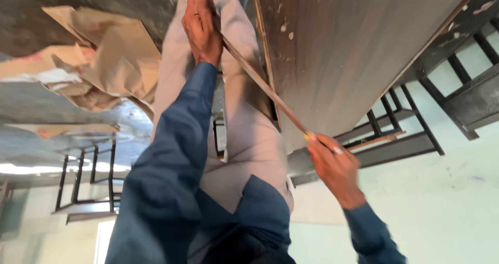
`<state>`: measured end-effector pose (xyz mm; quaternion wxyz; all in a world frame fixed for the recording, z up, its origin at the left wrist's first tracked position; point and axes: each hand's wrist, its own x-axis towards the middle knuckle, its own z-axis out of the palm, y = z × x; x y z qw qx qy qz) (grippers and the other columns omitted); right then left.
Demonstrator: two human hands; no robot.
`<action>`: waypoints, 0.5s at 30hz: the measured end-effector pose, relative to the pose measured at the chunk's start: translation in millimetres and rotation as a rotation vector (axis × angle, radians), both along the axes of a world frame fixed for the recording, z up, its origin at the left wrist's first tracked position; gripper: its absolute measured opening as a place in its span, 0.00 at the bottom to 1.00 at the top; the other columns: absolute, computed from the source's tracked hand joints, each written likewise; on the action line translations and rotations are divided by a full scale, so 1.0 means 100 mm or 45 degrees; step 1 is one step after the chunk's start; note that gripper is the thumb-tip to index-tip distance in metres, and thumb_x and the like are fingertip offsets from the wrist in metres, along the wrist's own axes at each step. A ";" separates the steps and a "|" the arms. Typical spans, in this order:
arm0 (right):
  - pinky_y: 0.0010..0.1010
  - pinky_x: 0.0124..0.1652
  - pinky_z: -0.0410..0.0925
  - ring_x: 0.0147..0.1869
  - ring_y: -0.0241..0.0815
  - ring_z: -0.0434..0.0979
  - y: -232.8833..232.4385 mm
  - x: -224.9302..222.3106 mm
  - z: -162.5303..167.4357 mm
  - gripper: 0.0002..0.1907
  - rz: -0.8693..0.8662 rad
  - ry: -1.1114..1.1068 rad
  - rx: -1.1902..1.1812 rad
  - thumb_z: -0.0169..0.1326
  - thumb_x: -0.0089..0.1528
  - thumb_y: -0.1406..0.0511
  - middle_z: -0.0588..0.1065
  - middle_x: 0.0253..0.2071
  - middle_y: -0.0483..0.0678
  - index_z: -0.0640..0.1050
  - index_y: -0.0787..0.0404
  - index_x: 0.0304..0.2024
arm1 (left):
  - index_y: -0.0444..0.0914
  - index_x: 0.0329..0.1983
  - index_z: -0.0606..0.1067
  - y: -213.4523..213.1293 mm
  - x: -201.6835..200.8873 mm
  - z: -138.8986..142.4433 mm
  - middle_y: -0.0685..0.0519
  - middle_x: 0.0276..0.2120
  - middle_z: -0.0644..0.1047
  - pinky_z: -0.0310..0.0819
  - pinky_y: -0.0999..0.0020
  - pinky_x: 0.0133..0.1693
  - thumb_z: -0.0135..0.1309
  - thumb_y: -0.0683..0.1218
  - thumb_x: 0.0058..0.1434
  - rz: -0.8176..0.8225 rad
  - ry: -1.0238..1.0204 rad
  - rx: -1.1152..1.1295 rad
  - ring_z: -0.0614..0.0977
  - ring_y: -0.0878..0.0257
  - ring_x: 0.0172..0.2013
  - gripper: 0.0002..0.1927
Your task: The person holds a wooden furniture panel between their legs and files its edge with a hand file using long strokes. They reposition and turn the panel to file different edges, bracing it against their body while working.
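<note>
A long thin wooden strip runs diagonally along the edge of a dark wood-grain board. My left hand reaches far out in a blue sleeve and presses on the strip's upper end, next to my grey trouser leg. My right hand, with a ring on one finger, grips the strip near its lower end. Something small and yellow shows at its fingertips. The whole view is tilted over, so the furniture looks upside down.
Crumpled brown paper lies on the grey concrete floor at the left. Black metal frames stand at the right and lower left. A pale green wall fills the lower right.
</note>
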<state>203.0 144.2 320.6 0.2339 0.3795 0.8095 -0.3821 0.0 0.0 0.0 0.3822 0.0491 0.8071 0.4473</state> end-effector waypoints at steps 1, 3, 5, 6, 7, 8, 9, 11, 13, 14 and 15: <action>0.34 0.34 0.73 0.37 0.47 0.81 -0.15 0.08 -0.07 0.14 -0.008 -0.021 -0.031 0.66 0.60 0.71 0.80 0.44 0.50 0.80 0.61 0.49 | 0.30 0.59 0.72 -0.24 0.13 -0.13 0.38 0.52 0.78 0.70 0.52 0.56 0.38 0.56 0.79 -0.075 0.044 -0.063 0.78 0.42 0.52 0.25; 0.34 0.37 0.74 0.40 0.48 0.82 -0.40 0.17 -0.23 0.14 -0.062 -0.043 -0.116 0.64 0.61 0.70 0.79 0.45 0.48 0.80 0.60 0.49 | 0.32 0.58 0.74 -0.66 0.26 -0.31 0.37 0.54 0.79 0.70 0.53 0.58 0.36 0.58 0.79 -0.291 -0.160 -0.444 0.78 0.40 0.56 0.27; 0.35 0.38 0.75 0.40 0.48 0.82 -0.50 0.25 -0.35 0.14 -0.077 -0.065 -0.170 0.64 0.61 0.69 0.79 0.45 0.47 0.80 0.59 0.49 | 0.34 0.57 0.75 -0.96 0.23 -0.34 0.37 0.53 0.78 0.67 0.52 0.56 0.34 0.61 0.77 -0.456 -0.381 -0.670 0.76 0.39 0.55 0.29; 0.35 0.38 0.75 0.39 0.48 0.81 -0.51 0.31 -0.32 0.14 -0.070 -0.093 -0.195 0.64 0.60 0.69 0.80 0.44 0.47 0.81 0.59 0.49 | 0.33 0.59 0.73 -1.02 0.21 -0.31 0.35 0.54 0.76 0.64 0.50 0.54 0.34 0.63 0.77 -0.482 -0.353 -0.583 0.73 0.36 0.55 0.31; 0.36 0.37 0.75 0.38 0.48 0.81 -0.52 0.36 -0.28 0.14 -0.066 -0.120 -0.225 0.65 0.60 0.69 0.80 0.43 0.47 0.81 0.60 0.49 | 0.34 0.56 0.75 -1.01 0.17 -0.29 0.37 0.52 0.77 0.65 0.52 0.54 0.33 0.64 0.76 -0.505 -0.401 -0.636 0.74 0.39 0.54 0.32; 0.35 0.38 0.75 0.40 0.48 0.82 -0.52 0.42 -0.24 0.15 -0.102 -0.084 -0.235 0.65 0.59 0.68 0.80 0.44 0.48 0.80 0.60 0.49 | 0.36 0.53 0.76 -0.98 0.14 -0.21 0.39 0.50 0.78 0.66 0.53 0.54 0.32 0.65 0.75 -0.533 -0.450 -0.694 0.76 0.41 0.53 0.32; 0.34 0.39 0.75 0.42 0.47 0.83 -0.52 0.50 -0.16 0.16 -0.146 -0.055 -0.241 0.65 0.59 0.68 0.81 0.44 0.48 0.80 0.60 0.49 | 0.37 0.50 0.77 -0.91 0.07 -0.07 0.41 0.48 0.79 0.67 0.54 0.53 0.31 0.66 0.74 -0.570 -0.505 -0.749 0.77 0.43 0.51 0.33; 0.31 0.40 0.75 0.43 0.46 0.83 -0.57 0.64 0.05 0.17 -0.211 -0.016 -0.207 0.65 0.58 0.67 0.81 0.44 0.49 0.79 0.60 0.49 | 0.35 0.49 0.75 -0.60 -0.17 0.19 0.45 0.45 0.79 0.74 0.59 0.54 0.32 0.68 0.76 -0.245 -0.505 -0.252 0.81 0.52 0.48 0.34; 0.29 0.38 0.75 0.43 0.45 0.84 -0.51 0.86 0.21 0.18 -0.228 0.025 -0.118 0.67 0.57 0.65 0.82 0.43 0.50 0.79 0.61 0.47 | 0.38 0.62 0.71 -0.13 -0.47 0.62 0.51 0.55 0.76 0.69 0.64 0.54 0.29 0.69 0.74 -0.110 -0.310 -0.039 0.76 0.59 0.56 0.35; 0.29 0.40 0.76 0.44 0.44 0.84 -0.53 0.95 0.28 0.18 -0.316 0.082 -0.063 0.67 0.57 0.65 0.82 0.43 0.50 0.78 0.62 0.49 | 0.37 0.63 0.70 0.13 -0.60 0.83 0.50 0.59 0.72 0.66 0.63 0.58 0.37 0.67 0.75 0.003 -0.168 0.181 0.73 0.58 0.57 0.33; 0.28 0.41 0.77 0.45 0.44 0.84 -0.59 1.03 0.35 0.19 -0.406 0.141 -0.015 0.67 0.58 0.64 0.81 0.44 0.51 0.78 0.62 0.50 | 0.38 0.66 0.69 0.33 -0.71 1.10 0.50 0.63 0.70 0.65 0.64 0.60 0.38 0.67 0.75 -0.016 0.014 0.243 0.71 0.58 0.60 0.33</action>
